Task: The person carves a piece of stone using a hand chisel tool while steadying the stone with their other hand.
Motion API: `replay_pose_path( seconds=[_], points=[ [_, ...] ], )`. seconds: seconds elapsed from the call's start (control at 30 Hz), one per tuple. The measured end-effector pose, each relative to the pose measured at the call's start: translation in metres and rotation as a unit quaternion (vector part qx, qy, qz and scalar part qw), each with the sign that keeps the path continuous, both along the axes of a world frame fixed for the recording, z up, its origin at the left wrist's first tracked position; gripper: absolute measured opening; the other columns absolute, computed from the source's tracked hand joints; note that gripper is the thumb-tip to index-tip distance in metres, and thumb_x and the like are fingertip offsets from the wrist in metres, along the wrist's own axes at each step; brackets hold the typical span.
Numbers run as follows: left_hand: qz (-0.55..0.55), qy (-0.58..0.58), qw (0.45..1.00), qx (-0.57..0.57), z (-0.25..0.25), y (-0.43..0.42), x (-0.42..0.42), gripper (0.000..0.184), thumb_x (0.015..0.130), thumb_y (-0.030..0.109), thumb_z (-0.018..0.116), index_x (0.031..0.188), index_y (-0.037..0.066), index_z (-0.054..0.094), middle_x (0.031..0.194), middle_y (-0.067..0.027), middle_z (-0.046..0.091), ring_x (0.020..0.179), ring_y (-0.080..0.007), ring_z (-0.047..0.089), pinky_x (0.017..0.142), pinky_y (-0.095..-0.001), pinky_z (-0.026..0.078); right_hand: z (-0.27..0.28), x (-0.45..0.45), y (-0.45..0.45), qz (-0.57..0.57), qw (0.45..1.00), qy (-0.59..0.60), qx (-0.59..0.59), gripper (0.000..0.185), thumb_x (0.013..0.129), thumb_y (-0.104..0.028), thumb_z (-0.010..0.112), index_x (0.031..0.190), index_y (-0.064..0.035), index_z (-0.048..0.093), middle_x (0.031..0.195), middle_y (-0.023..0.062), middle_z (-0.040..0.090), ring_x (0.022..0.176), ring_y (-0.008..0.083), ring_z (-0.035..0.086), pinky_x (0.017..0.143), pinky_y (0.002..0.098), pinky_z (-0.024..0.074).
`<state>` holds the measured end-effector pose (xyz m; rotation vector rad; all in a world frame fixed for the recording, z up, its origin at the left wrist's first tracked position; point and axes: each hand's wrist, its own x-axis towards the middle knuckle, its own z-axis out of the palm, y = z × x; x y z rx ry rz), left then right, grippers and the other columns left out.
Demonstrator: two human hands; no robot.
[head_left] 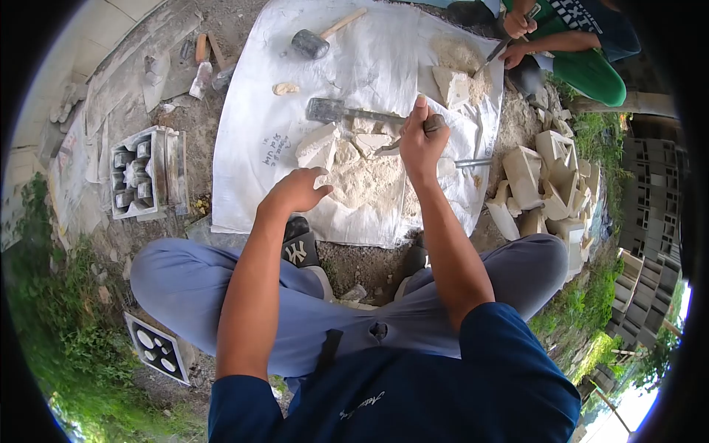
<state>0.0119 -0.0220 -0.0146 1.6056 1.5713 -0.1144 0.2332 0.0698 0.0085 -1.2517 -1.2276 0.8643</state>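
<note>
My left hand [298, 192] is open with bent fingers, thumb apart, at the near left edge of pale rubble [362, 183]. Just beyond its fingertips lies a cream-coloured stone block [317, 148]. My right hand [423, 144] is closed, thumb raised, on a hand tool with a brown handle end [436, 124] and a thin, curved metal blade [385, 150] over the broken stone pieces [369, 142]. A dark, flat-headed tool [325, 110] has its shaft reaching to this hand; whether it is gripped too, I cannot tell.
A white sheet [247, 162] bears a black-headed mallet [310, 44] and a metal rod [473, 162]. Stone blocks [524, 177] are piled at right. A mould-like tray [134, 173] stands at left. At top right, another person's hand [515, 54] works with a thin tool beside a block [452, 86].
</note>
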Motion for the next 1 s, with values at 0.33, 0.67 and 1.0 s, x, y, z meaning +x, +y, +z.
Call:
replay_pose_path(
  seconds=[0.33, 0.67, 1.0],
  points=[
    [0.01, -0.009, 1.0, -0.005, 0.003, 0.001, -0.001, 0.05, 0.095, 0.039, 0.062, 0.135, 0.009, 0.059, 0.127, -0.0231, 0.063, 0.118, -0.0386, 0.06, 0.103, -0.0437, 0.047, -0.029, 0.002, -0.003, -0.027, 0.998, -0.052, -0.036, 0.051, 0.106, -0.022, 0.053, 0.06, -0.0025, 0.041, 0.052, -0.0029, 0.033, 0.054, 0.0062, 0.027, 0.046, 0.0318, 0.0224],
    [0.0, -0.014, 1.0, 0.009, -0.006, 0.004, 0.002, 0.051, 0.095, 0.041, 0.061, 0.136, 0.01, 0.057, 0.129, -0.0229, 0.062, 0.118, -0.0389, 0.06, 0.103, -0.0437, 0.046, -0.035, -0.002, -0.001, 0.028, 0.999, 0.016, -0.001, 0.05, 0.108, -0.028, 0.047, 0.064, -0.0033, 0.042, 0.055, -0.005, 0.035, 0.054, 0.0053, 0.029, 0.047, 0.0278, 0.0251],
    [0.0, -0.01, 1.0, 0.029, -0.012, 0.004, 0.001, 0.051, 0.095, 0.039, 0.062, 0.135, 0.008, 0.058, 0.127, -0.0235, 0.063, 0.119, -0.0395, 0.06, 0.103, -0.0435, 0.047, -0.052, 0.002, -0.007, 0.001, 0.995, -0.09, -0.05, 0.048, 0.105, -0.025, 0.053, 0.064, -0.0017, 0.044, 0.054, -0.0032, 0.032, 0.055, 0.0068, 0.028, 0.047, 0.0321, 0.0258]
  ],
)
